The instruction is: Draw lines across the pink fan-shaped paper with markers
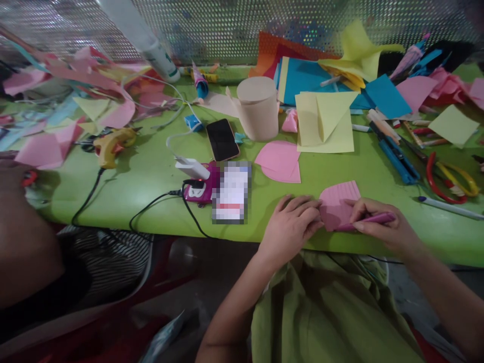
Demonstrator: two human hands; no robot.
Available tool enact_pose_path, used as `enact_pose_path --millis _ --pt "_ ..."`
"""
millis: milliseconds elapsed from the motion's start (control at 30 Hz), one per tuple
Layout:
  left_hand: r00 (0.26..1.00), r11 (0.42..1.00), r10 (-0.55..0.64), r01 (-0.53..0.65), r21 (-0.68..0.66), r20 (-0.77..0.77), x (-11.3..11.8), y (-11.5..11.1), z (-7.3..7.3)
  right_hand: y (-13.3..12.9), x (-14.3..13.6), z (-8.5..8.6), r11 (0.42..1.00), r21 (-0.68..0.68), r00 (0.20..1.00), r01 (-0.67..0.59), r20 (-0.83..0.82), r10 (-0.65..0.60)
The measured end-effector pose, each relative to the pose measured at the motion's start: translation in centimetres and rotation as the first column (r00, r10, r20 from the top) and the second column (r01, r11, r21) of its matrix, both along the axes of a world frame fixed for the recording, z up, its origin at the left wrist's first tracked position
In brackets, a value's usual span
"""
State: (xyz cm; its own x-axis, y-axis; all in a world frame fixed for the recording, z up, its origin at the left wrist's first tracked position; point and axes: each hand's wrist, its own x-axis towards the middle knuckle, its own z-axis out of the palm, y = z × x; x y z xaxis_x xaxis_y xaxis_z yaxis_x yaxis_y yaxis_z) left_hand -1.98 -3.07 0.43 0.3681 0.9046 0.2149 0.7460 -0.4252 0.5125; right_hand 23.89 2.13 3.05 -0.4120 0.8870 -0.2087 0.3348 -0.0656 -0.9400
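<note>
A pink pleated sheet of paper (338,202) lies at the near edge of the green table (151,171). My left hand (293,222) presses on its left side, fingers bent over the paper. My right hand (381,229) holds the right side, where the paper is folded into a narrow pink strip (372,220) under my thumb and fingers. Both hands grip the same sheet.
Pink cut shapes (280,161), a yellow folded sheet (325,123), a beige paper cylinder (259,108), a phone (222,139), a glue gun (111,143), red and yellow scissors (449,179), a blue tool (395,154), cables and piles of coloured paper cover the table. A person sits at left.
</note>
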Motion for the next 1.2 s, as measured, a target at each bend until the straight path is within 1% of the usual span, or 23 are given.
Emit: enact_pose_path --millis 67,167,233,333,433,567,733,900,1000,1200 --pt "1.0 1.0 -0.006 0.006 -0.003 -0.006 0.0 0.0 0.1 0.4 0.0 -0.3 0.996 0.016 0.993 0.09 -0.078 -0.088" --pt "1.0 1.0 -0.02 0.02 -0.001 -0.013 -0.1 0.0 0.1 1.2 -0.3 -0.7 0.969 0.025 0.953 0.244 -0.191 -0.235" --pt "0.999 1.0 -0.028 0.028 0.011 -0.022 -0.1 -0.1 0.1 1.7 -0.6 -0.8 0.963 0.015 0.945 0.269 -0.198 -0.261" --pt "0.998 0.998 -0.04 0.041 0.038 -0.041 -0.2 -0.3 -0.3 2.1 -1.3 -0.7 0.97 0.011 0.964 0.242 -0.121 -0.239" --pt "0.998 0.997 -0.045 0.047 0.056 -0.037 -0.2 -0.5 -0.5 2.2 -1.9 -0.7 0.978 0.048 0.978 0.204 -0.047 -0.201" --pt "0.999 0.997 -0.04 0.04 0.059 -0.017 -0.1 -0.5 -0.5 2.3 -2.3 -0.9 0.981 0.076 0.984 0.177 -0.04 -0.175" --pt "0.999 0.999 -0.033 0.033 0.033 -0.009 -0.2 -0.4 -0.3 2.5 -2.4 -1.0 0.985 0.089 0.989 0.15 -0.026 -0.149" --pt "1.0 0.999 -0.027 0.027 0.021 -0.016 -0.2 -0.3 -0.3 2.5 -2.3 -1.0 0.978 0.175 0.993 0.109 0.031 -0.117" --pt "1.0 1.0 -0.02 0.02 0.014 -0.007 -0.2 -0.3 -0.2 2.4 -2.3 -0.8 0.975 0.21 0.995 0.072 0.051 -0.084" --pt "1.0 1.0 -0.018 0.018 0.001 0.002 -0.2 -0.3 -0.1 2.1 -2.1 0.1 0.98 0.2 0.995 -0.003 0.101 -0.018"
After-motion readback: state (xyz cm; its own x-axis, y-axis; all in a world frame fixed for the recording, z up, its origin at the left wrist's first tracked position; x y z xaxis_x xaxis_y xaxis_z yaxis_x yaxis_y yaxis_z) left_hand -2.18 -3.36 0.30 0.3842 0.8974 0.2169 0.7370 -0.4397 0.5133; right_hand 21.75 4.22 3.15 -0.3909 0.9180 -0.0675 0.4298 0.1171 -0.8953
